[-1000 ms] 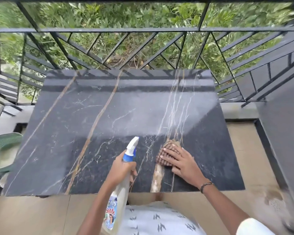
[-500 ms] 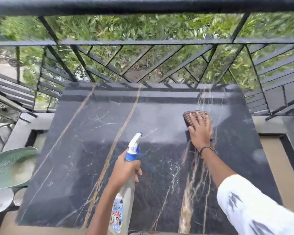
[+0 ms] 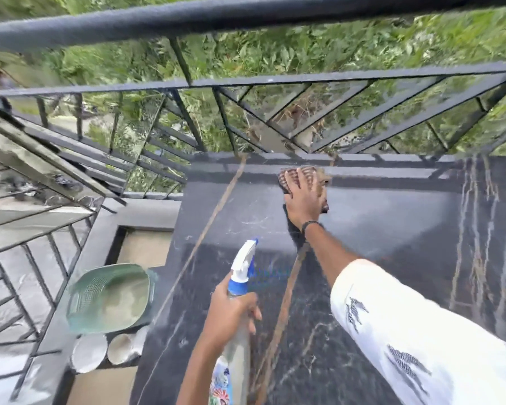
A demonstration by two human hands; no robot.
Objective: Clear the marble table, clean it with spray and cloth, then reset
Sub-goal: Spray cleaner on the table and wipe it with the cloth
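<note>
The right hand point(image 3: 303, 197) lies flat, fingers spread and fairly straight, pressing a brown striped cloth point(image 3: 287, 176) onto the black marble table with tan and white veins point(image 3: 392, 229), close to the table's far edge just below the black metal railing point(image 3: 246, 80). The right arm reaches out over the tabletop in a white patterned sleeve point(image 3: 421, 331), with a dark band at the wrist. The left hand point(image 3: 231, 305) grips the neck of a clear spray bottle with a white and blue trigger head point(image 3: 243, 267), held above the near part of the table with the nozzle pointing away; the frame is blurred there, so whether a finger rests on the trigger is hard to tell. Beside the table's left edge, lower down, sits a green plastic mesh basket point(image 3: 108, 296), with two pale round dishes point(image 3: 105, 350) just in front of it.
</note>
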